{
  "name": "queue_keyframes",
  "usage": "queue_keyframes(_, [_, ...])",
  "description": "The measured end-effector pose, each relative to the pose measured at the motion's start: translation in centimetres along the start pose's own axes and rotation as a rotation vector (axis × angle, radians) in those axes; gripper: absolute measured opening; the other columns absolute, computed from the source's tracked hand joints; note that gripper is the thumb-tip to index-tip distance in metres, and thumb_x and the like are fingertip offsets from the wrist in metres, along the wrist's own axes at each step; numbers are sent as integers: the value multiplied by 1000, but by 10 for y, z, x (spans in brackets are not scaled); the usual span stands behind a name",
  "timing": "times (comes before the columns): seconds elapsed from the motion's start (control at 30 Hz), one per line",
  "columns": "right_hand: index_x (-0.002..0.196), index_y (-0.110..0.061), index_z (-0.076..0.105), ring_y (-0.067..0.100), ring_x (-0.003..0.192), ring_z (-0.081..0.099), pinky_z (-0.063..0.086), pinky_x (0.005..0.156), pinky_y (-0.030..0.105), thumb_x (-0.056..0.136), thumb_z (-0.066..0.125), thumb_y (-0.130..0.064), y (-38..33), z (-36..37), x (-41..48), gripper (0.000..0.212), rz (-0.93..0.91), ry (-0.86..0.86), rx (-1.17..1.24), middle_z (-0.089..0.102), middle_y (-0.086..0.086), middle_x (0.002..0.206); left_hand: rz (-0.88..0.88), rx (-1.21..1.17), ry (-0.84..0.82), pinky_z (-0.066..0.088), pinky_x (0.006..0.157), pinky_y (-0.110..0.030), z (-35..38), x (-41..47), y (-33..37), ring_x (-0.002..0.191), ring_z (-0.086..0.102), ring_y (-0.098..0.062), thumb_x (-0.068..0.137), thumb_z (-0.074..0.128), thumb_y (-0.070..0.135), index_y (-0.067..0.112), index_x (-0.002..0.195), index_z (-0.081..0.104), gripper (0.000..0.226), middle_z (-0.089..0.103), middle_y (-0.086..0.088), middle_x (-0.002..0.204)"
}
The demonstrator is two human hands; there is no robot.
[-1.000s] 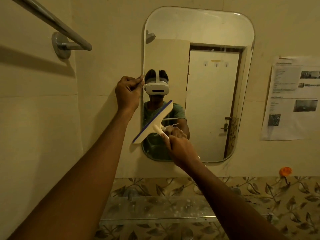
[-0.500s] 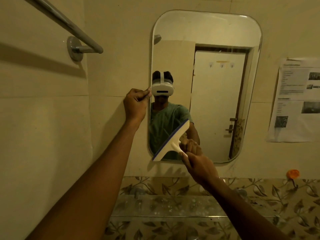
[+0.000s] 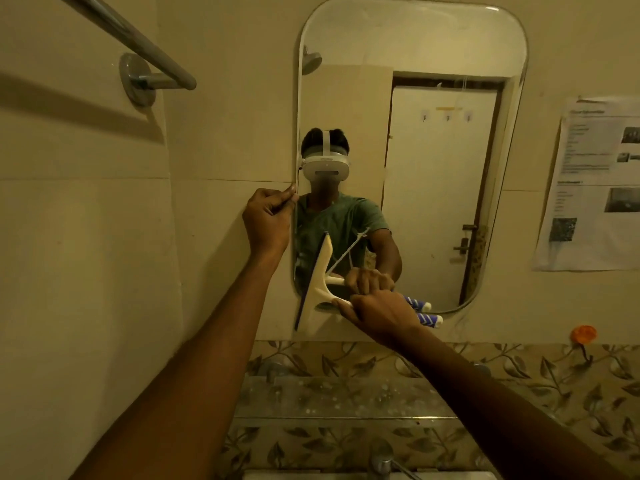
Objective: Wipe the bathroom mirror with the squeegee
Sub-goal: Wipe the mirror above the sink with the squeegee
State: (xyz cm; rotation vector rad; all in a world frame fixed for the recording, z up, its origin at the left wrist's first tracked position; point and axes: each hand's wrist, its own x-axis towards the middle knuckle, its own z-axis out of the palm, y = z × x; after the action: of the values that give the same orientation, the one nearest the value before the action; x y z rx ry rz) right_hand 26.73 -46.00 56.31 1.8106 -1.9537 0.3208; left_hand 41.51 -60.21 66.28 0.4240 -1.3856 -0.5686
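Observation:
A tall mirror (image 3: 433,46) with rounded corners hangs on the tiled wall. My left hand (image 3: 268,220) grips its left edge about halfway up, fingers curled round the rim. My right hand (image 3: 377,313) holds the handle of a white squeegee (image 3: 317,292) with a blue-and-white grip end. The blade stands nearly upright against the mirror's lower left corner, its bottom end past the glass edge. The mirror reflects a person wearing a headset and a white door.
A metal towel bar (image 3: 138,43) is fixed to the wall at the upper left. Papers (image 3: 595,181) hang on the wall at the right. Below the mirror are a glass shelf (image 3: 329,396), a leaf-patterned tile band, an orange hook (image 3: 583,334) and a tap (image 3: 381,459).
The squeegee has slid down and left across the mirror and turned from slanted to nearly upright. My left hand has stayed on the mirror's edge. The view has shifted closer.

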Motion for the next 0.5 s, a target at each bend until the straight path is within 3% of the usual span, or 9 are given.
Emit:
queue_keyframes(0.17, [95,-20,69,10,71,56,43,68,24,99,23,-59,32,-3,-22,60,9,-67,-36,64,-2,84,28,15,37,49,73,-12,2,-1,0,80,57,-10,84,71,13,8,107,71,23,61,0,87])
queue_keyframes(0.33, [90,-24,68,5,63,52,42,64,21,97,20,-62,47,5,-35,62,38,-75,-49,57,-9,73,23,1,38,48,71,-8,2,-1,2,75,54,-2,84,71,12,8,106,71,22,59,2,84])
queue_keyframes(0.5, [85,-23,63,9,56,51,42,58,21,96,23,-60,31,5,-33,56,64,33,139,51,-9,64,-5,-6,20,47,70,-7,0,-1,3,74,54,-1,84,71,14,8,107,71,23,57,8,81])
